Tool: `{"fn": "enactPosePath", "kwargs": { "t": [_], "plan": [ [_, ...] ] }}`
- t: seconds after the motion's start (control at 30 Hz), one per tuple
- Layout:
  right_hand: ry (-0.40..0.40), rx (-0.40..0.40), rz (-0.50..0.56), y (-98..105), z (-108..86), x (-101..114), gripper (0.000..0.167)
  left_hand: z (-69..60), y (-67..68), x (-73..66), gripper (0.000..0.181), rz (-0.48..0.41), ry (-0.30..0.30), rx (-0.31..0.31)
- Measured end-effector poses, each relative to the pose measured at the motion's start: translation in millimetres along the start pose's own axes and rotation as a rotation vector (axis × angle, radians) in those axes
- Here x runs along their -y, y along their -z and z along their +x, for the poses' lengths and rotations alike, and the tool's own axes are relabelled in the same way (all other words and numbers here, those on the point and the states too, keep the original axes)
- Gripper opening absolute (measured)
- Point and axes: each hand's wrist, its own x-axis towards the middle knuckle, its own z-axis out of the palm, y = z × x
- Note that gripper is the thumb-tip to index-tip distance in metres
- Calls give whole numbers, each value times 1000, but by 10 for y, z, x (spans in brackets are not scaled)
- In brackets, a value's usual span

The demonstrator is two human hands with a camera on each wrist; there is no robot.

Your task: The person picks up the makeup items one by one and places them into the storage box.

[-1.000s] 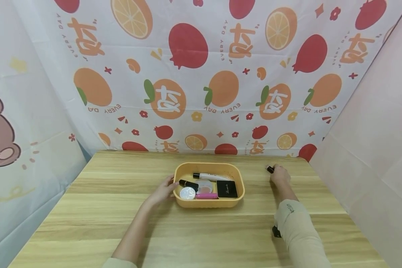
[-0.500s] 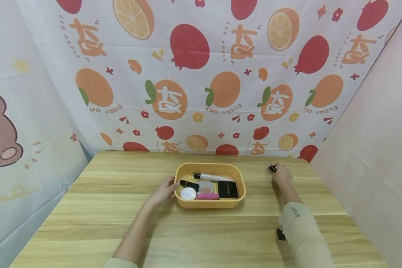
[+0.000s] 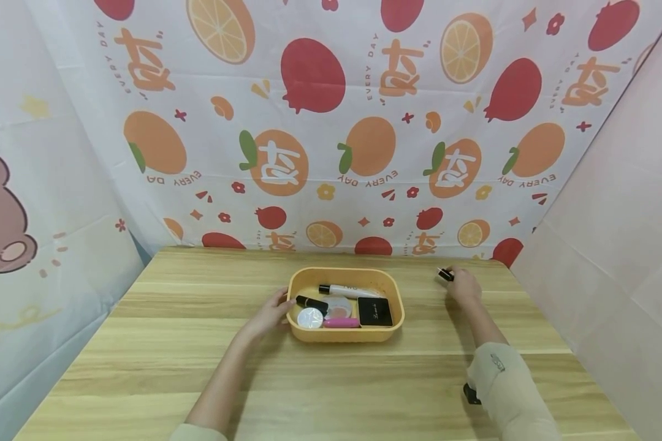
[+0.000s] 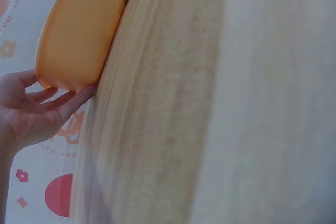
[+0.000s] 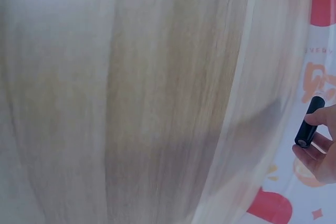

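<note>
My left hand rests against the left end of a yellow plastic basket. In the left wrist view its fingers lie fairly straight along the basket's outer end wall, with the thumb near the rim. At the far right of the table, my right hand pinches a small black lipstick tube with a pale, clear-looking end. The right wrist view shows the thumb on one side of this lipstick tube and fingers on the other, held off the tabletop.
The basket holds a white tube, a black lipstick-like tube, a round white compact, a clear round case, a pink tube and a black square compact. A fruit-print cloth hangs behind the wooden table.
The lipstick tube has tilted slightly in my right hand, its pale end now showing more clearly. My right forearm has shifted a little to the right. The left hand and basket stay put.
</note>
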Motion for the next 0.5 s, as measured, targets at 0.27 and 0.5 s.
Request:
{"fn": "enactPosePath", "kwargs": {
  "t": [0.27, 0.5],
  "plan": [
    [92, -51, 12, 91, -84, 142, 39, 12, 7, 44, 49, -1, -12, 3],
    [147, -83, 15, 155, -134, 265, 38, 13, 12, 14, 50, 0, -4, 8]
  ]
}}
